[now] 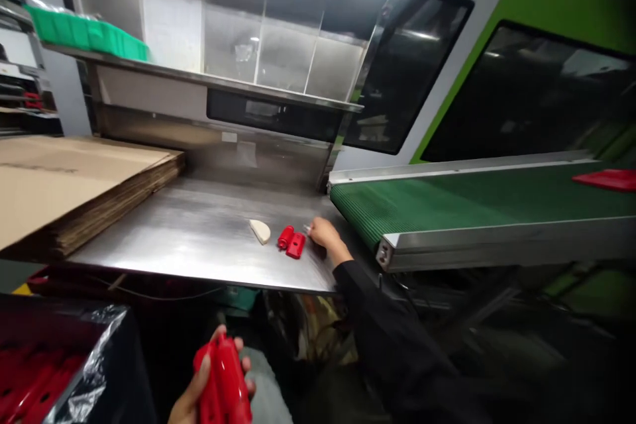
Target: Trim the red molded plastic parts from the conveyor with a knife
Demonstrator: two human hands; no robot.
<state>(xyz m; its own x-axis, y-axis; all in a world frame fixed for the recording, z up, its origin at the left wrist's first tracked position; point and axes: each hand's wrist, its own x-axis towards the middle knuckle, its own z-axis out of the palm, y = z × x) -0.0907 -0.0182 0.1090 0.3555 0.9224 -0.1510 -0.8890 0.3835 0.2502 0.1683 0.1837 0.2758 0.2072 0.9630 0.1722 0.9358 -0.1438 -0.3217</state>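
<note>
My left hand (191,394) is wrapped round a glossy red plastic part (226,377) with rounded, tube-like sides, held low in front of the metal table (199,218). Farther off, over the table's right end, my right hand (324,233) is closed. A small pale bit shows at its fingertips, too blurred to name. Just left of those fingers lie small red plastic pieces (293,242), side by side on the metal. A cream-coloured half-round piece (260,231) rests left of them.
Stacked flat cardboard (99,192) covers the table's left end. A green conveyor belt (447,202) adjoins on the right, bearing a red part (606,179). At lower left stands a dark plastic-lined box (124,351) of red parts. A green tray (89,36) sits on the shelf.
</note>
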